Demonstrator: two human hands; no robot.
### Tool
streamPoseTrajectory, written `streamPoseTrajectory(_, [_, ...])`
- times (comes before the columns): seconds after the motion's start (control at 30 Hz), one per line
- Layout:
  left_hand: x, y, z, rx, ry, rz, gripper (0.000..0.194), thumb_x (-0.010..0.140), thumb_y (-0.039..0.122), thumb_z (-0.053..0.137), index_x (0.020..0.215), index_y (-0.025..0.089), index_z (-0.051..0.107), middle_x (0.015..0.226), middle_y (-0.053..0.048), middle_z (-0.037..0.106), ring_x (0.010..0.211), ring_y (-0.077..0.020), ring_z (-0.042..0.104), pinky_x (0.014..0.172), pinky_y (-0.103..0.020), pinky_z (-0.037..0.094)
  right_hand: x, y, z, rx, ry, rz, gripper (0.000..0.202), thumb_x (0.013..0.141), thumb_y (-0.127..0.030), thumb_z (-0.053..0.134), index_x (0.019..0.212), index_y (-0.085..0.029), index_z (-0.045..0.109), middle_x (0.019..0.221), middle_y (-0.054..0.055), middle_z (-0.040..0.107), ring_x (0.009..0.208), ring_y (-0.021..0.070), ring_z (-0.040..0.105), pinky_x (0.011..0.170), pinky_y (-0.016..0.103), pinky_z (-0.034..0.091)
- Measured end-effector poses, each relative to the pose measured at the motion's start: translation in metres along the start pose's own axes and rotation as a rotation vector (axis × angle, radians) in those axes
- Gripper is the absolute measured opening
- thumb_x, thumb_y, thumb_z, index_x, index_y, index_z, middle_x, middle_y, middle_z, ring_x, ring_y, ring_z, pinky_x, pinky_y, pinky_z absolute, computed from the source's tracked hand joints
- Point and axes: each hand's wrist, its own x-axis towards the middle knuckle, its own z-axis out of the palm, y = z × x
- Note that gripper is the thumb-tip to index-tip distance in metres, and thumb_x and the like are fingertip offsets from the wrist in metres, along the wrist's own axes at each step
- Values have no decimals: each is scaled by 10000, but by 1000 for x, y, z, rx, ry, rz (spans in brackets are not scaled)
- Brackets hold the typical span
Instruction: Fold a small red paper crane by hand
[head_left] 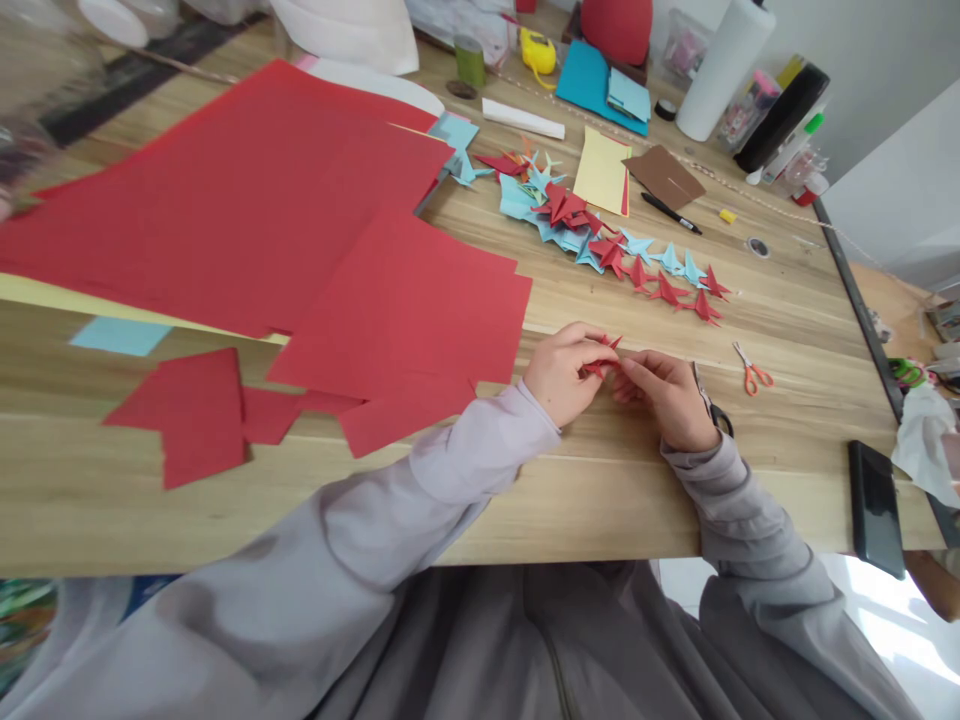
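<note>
Between my two hands is a small red paper crane, folded and partly covered by fingers. My left hand pinches it from the left, with its wrist close to the red sheets. From the other side, the thumb and forefinger of my right hand are closed on its edge. Black-handled scissors lie partly hidden beside my right wrist. Farther back, several finished red cranes and light blue cranes form rows and a heap.
Large red paper sheets cover the left of the table, with smaller red squares in front. Orange-handled scissors lie to the right. A black phone overhangs the front edge. A pen and yellow paper lie behind.
</note>
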Motion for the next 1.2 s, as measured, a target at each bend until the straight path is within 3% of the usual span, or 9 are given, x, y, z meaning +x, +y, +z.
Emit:
streamPoseTrajectory(0.3, [0, 2, 0, 10, -25, 22, 162, 757, 78, 587, 804, 175, 707, 933, -64, 666, 860, -144, 648, 732, -268, 555, 2, 4, -1, -138, -12, -108, 366, 694, -537, 690, 678, -185, 592, 566, -23, 585, 508, 99, 518, 510, 245, 411])
streamPoseTrajectory(0.5, [0, 5, 2, -173, -28, -152, 159, 724, 92, 630, 849, 154, 707, 943, -70, 635, 799, -120, 638, 599, -195, 541, 1, 1, -2, -8, -5, -51, 312, 690, -474, 714, 660, -188, 594, 547, -30, 586, 480, 90, 507, 481, 228, 387])
streamPoseTrajectory(0.67, [0, 7, 3, -332, -37, -252, 202, 654, 124, 716, 854, 149, 707, 986, -77, 607, 747, -105, 619, 592, -208, 549, 6, 3, -6, 79, 37, -44, 278, 674, -440, 735, 662, -185, 625, 554, -20, 617, 488, 92, 541, 497, 223, 421])
streamPoseTrajectory(0.8, [2, 9, 4, -533, 0, -323, 215, 676, 272, 743, 835, 135, 695, 1026, -91, 588, 805, -142, 640, 642, -279, 586, 8, 3, -9, 130, 109, -26, 275, 622, -418, 779, 668, -185, 640, 559, -24, 620, 494, 89, 549, 508, 220, 448])
streamPoseTrajectory(0.97, [7, 12, 2, -725, 60, -478, 343, 700, 450, 702, 687, 112, 647, 958, -88, 616, 778, -165, 647, 584, -310, 591, 7, 2, -9, 79, 67, -106, 277, 679, -430, 747, 671, -181, 624, 569, -21, 616, 500, 87, 542, 510, 226, 440])
streamPoseTrajectory(1.07, [9, 14, 0, -751, 90, -579, 365, 629, 412, 759, 576, 119, 548, 920, -84, 648, 765, -172, 653, 614, -320, 578, 7, 3, -9, 21, 33, -164, 283, 718, -436, 716, 683, -175, 612, 574, -18, 611, 507, 87, 536, 515, 229, 428])
streamPoseTrajectory(1.2, [10, 11, 1, -813, 87, -663, 435, 463, 231, 836, 620, 153, 438, 892, -49, 677, 729, -176, 673, 686, -356, 563, 7, 4, -10, -42, -40, -208, 298, 754, -451, 680, 703, -176, 579, 586, -17, 600, 530, 97, 533, 545, 249, 436])
